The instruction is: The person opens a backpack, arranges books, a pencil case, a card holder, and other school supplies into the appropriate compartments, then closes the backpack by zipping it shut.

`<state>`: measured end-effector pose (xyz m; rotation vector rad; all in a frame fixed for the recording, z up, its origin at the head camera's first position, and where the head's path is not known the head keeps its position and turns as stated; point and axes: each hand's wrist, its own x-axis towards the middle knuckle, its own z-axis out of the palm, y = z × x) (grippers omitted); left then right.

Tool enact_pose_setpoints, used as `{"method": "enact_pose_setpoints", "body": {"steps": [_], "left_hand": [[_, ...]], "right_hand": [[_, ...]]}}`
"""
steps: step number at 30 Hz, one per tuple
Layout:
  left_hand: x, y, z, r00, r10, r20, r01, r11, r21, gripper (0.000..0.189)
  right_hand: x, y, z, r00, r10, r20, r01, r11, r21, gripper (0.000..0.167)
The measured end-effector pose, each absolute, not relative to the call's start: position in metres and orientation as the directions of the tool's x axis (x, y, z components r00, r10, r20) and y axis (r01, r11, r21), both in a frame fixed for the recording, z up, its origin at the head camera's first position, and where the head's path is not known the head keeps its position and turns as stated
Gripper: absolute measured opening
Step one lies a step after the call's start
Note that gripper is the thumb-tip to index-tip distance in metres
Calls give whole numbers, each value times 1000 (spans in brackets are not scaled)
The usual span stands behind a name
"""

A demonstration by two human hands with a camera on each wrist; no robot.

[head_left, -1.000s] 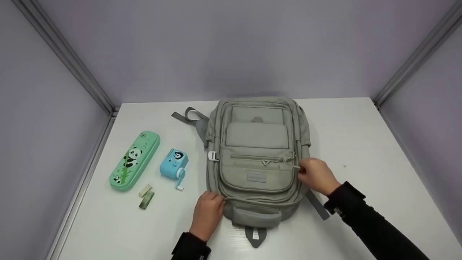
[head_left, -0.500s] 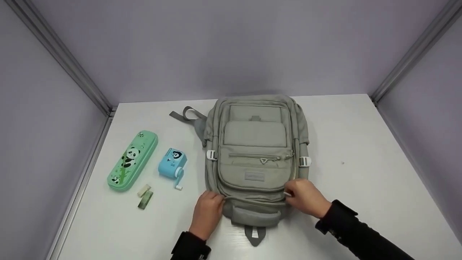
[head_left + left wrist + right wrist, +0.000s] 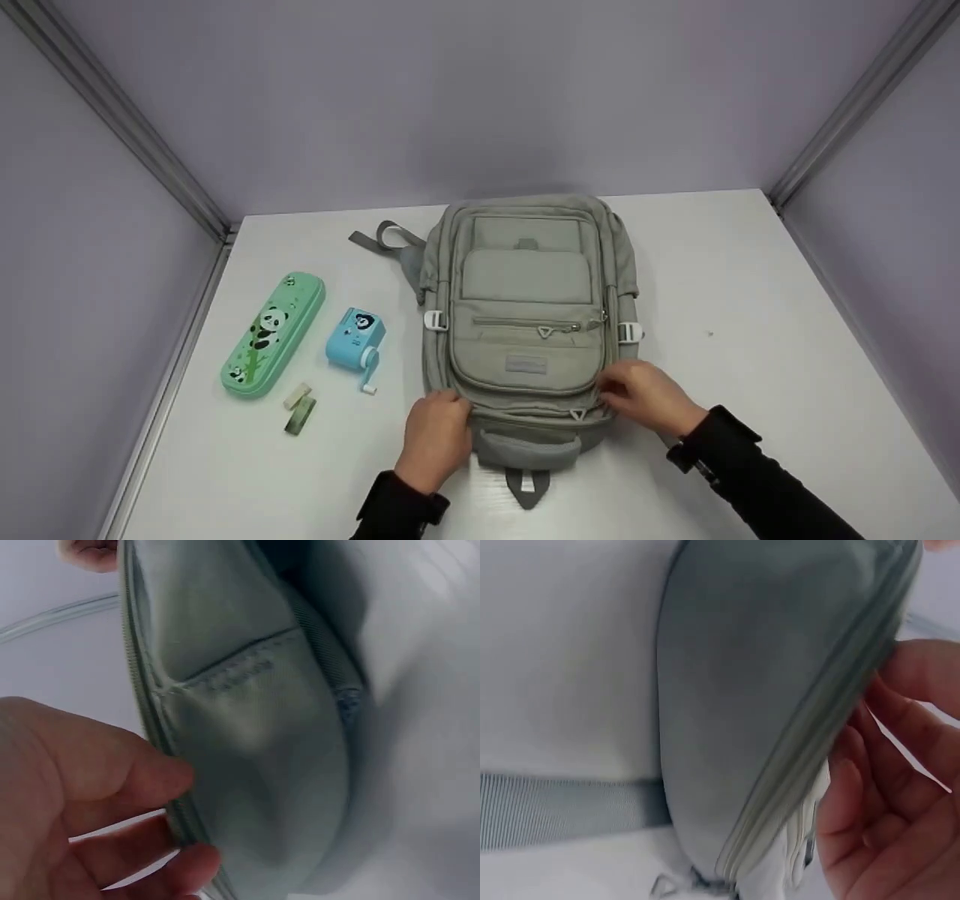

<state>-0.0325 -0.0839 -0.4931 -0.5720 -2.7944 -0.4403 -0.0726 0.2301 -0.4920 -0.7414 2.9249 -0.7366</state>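
A grey-green backpack (image 3: pixel 526 330) lies front side up on the white table, its carry handle (image 3: pixel 529 450) toward me. My left hand (image 3: pixel 436 435) pinches the zipped edge at the backpack's near left corner; in the left wrist view, fingertips (image 3: pixel 169 776) press on the zipper seam. At the near right corner is my right hand (image 3: pixel 649 394), fingers bent round the zipped edge (image 3: pixel 817 727) in the right wrist view. A triangular zipper pull (image 3: pixel 577 414) lies on the near edge, just left of the right hand and apart from it.
Left of the backpack are a green panda pencil case (image 3: pixel 274 335), a blue crank pencil sharpener (image 3: pixel 355 339) and two small blocks, one pale (image 3: pixel 297 396) and one green (image 3: pixel 301 416). A strap (image 3: pixel 386 238) sticks out at the far left. Panels (image 3: pixel 495 97) enclose the table.
My right hand brought the zipper pull down the right side and round the near corner, then let it go and moved slightly right to the bag's edge. My left hand stays at its corner.
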Motion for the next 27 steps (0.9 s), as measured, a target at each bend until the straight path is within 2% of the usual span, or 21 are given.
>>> {"method": "enact_pose_setpoints", "body": {"steps": [5,8,11,16,21,27], "left_hand": [[-31,-36,-475,-866,431,252,477,865,159,7],[-33,4,-470,-851,498,170,517,851,96,7],[-37,40,-472,-846,525,97,531,846,49,10],[-44,79,-482,-885,464,31,464,886,-15,12],[-46,92,-489,-930,367,-8,367,929,-49,13],[-45,98,-495,-947,323,5,320,942,-103,22]], "right_hand": [[-94,245,-497,-883,-389,263,-459,836,-302,17],[-105,251,-503,-836,-422,351,-506,840,-195,26],[-113,253,-509,-777,-487,399,-568,816,-110,27],[-115,254,-513,-700,-572,428,-641,767,-23,27],[-112,254,-517,-651,-638,411,-690,723,32,33],[-114,253,-523,-599,-690,406,-729,680,79,29]]}}
